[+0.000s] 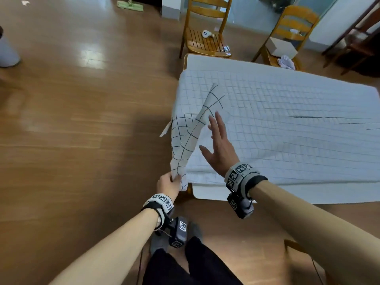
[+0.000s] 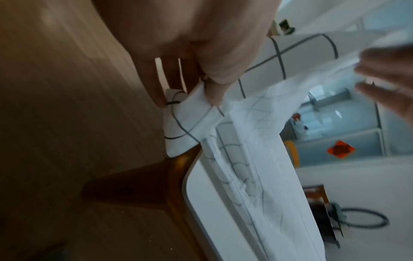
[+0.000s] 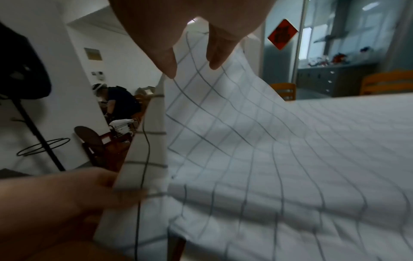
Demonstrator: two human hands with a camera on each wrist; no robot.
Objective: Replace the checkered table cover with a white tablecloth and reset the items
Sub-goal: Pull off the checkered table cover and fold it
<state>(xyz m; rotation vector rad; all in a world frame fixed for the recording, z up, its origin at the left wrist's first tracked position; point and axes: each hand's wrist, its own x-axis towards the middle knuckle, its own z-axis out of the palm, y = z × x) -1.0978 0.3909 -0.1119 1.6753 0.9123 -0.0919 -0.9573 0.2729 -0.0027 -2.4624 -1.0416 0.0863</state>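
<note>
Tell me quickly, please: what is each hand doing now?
Left hand: pinches the lifted corner of the checkered cover.
Right hand: open, fingers spread beside the lifted corner, holding nothing.

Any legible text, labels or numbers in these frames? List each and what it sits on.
None can be read.
Red diamond sign on the glass door: dark characters, too blurred to read.
Wrist bands: black-and-white coded squares only, no letters or numbers.
Small plaque on the white wall: too small to read.
Checkered cover: plain grid lines, no print.
</note>
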